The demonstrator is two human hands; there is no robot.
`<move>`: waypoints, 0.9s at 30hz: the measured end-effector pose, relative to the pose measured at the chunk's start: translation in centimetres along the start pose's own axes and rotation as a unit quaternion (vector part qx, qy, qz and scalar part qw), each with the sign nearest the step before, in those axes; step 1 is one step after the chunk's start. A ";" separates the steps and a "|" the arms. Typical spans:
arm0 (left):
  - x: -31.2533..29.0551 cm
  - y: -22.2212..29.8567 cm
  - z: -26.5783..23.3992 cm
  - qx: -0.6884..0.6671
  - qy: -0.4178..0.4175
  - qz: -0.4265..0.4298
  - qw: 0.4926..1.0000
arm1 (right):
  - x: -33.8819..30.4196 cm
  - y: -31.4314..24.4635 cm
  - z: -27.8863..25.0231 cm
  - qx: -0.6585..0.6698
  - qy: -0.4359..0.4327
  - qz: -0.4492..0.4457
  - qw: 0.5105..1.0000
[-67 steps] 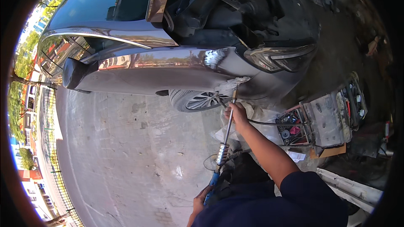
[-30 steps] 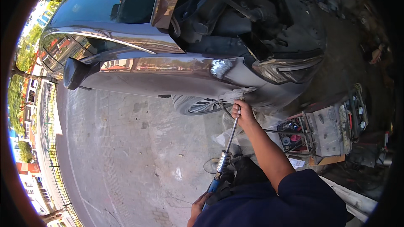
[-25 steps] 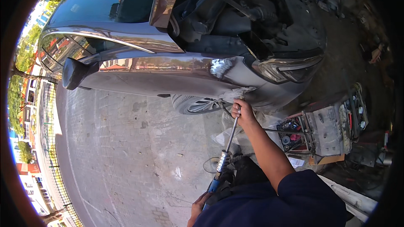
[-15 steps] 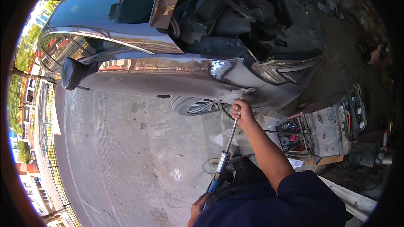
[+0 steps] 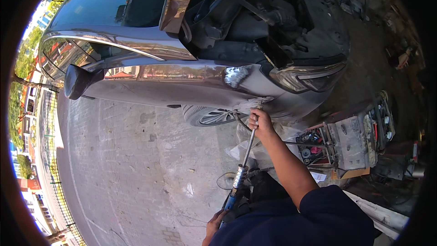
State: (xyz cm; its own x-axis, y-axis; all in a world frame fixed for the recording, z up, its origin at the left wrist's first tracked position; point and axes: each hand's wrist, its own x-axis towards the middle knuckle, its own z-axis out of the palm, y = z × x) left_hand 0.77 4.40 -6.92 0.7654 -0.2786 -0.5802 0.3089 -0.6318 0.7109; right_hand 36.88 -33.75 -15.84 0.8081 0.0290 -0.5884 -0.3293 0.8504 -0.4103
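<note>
A slide-hammer dent puller [image 5: 248, 150] with a long steel rod, a ribbed silver section and a blue rear part runs between my hands. My right hand [image 5: 260, 123] is closed round the rod's front end, close against the grey car fender [image 5: 182, 84]. Scraped pale metal [image 5: 252, 105] shows there, above the front wheel [image 5: 214, 116]; the tool's tip is hidden behind my fingers. Low beside my body, my left hand [image 5: 213, 226] grips the rear of the puller near its blue part. Another shiny bare patch [image 5: 236, 77] lies higher on the fender, beside the headlight [image 5: 314, 78].
The bonnet is up over the engine bay [image 5: 241, 32], where a dark flat rectangular object [image 5: 273, 53] rests on the edge. At right stands a worn machine or cart [image 5: 353, 139] with small parts in its tray. A cable [image 5: 268, 169] crosses near my legs. The side mirror [image 5: 77, 82] juts out left.
The whole view has shifted very slightly, with the car a little further left. Both hands keep their hold on the dent puller, in nearly the same place.
</note>
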 end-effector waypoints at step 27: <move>0.5 -0.8 0.3 0.055 -0.032 -0.006 0.998 | -0.1 -0.1 0.1 -0.008 0.005 -0.006 1.000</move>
State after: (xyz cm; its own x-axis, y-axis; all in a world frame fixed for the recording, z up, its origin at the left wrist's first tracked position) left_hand 0.70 4.58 -7.92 0.7232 -0.3131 -0.6156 0.2523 -0.7100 0.6574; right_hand 36.87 -33.77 -15.67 0.8069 0.0139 -0.5905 -0.3277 0.8423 -0.4280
